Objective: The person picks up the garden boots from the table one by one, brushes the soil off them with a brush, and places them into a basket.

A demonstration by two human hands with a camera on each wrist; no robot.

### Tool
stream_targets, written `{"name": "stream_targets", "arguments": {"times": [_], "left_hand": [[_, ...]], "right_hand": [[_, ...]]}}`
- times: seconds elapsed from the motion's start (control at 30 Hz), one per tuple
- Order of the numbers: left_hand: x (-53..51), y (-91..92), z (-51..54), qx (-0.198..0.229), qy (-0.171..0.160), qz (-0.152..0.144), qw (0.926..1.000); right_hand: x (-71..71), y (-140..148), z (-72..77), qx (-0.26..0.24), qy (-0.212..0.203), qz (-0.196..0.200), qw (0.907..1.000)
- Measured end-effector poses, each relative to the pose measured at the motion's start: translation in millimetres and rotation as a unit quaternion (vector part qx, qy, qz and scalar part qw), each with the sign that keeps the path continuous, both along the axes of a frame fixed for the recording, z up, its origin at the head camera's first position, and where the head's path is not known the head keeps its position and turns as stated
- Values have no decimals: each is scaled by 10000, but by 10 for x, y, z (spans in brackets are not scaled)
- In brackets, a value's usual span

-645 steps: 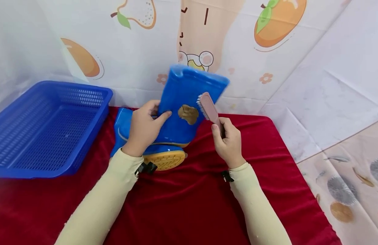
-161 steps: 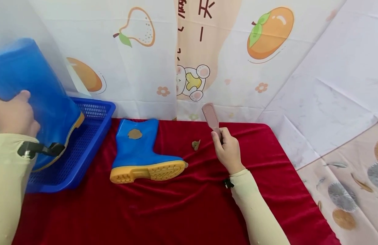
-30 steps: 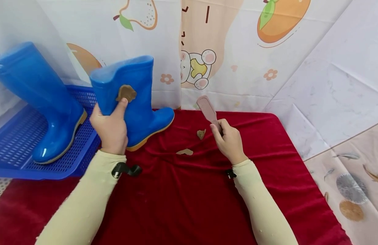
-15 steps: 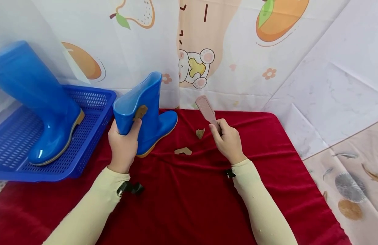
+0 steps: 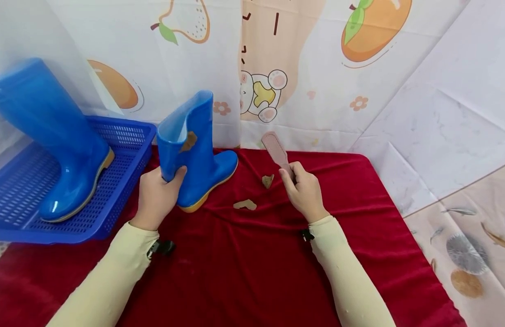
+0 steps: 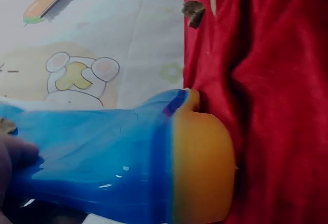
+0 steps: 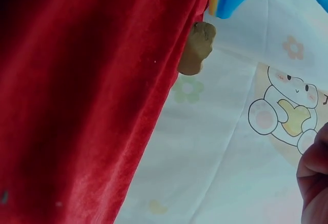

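Observation:
A blue rubber boot (image 5: 197, 159) with a yellow sole stands on the red cloth, its shaft leaning toward the left. My left hand (image 5: 157, 195) grips the rear of the shaft near the top, thumb outside; the fingers behind it are hidden. A brown patch (image 5: 189, 141) clings to the shaft above the thumb. In the left wrist view the boot (image 6: 113, 157) lies across the lower part, with fingertips (image 6: 23, 152) on it. My right hand (image 5: 305, 190) holds a pink brush (image 5: 276, 149) by its handle, head up, apart from the boot.
At the left, a blue perforated basket (image 5: 126, 159) holds a second blue boot (image 5: 60, 136). Two brown flakes, one farther back (image 5: 267, 181) and one nearer (image 5: 245, 205), lie on the red cloth (image 5: 244, 272) between boot and brush. A printed curtain (image 5: 175, 77) hangs behind.
Over the last second the held boot has swung and lowered onto the cloth, turning its opening. The left thumb has slipped below the brown patch. Earlier, the other boot went into the basket.

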State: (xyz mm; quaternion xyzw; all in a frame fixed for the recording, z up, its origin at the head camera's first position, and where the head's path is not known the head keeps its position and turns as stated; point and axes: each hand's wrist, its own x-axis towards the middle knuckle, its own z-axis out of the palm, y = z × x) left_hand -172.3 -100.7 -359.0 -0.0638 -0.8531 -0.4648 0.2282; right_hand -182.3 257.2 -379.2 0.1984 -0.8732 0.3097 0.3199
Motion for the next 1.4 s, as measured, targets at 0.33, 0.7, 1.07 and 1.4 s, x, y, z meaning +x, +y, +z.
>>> {"name": "stream_targets", "arguments": {"times": [0.33,0.7,1.07,1.4], "left_hand": [[-98,299,224,479,703,129,9963],[-115,460,-28,-31,1,-250,9997],[-120,151,268,-500,-1953,-2605,9442],[-176,-74,309,-69,-1417,-2906,9463]], "right_hand": [[-9,13,7,-73,98,18,9999],[-24,6,-6,-80,100,38,9999],[-11,17,-15,-45,107,-17,9999],[-2,15,-27,-16,105,8,9999]]}}
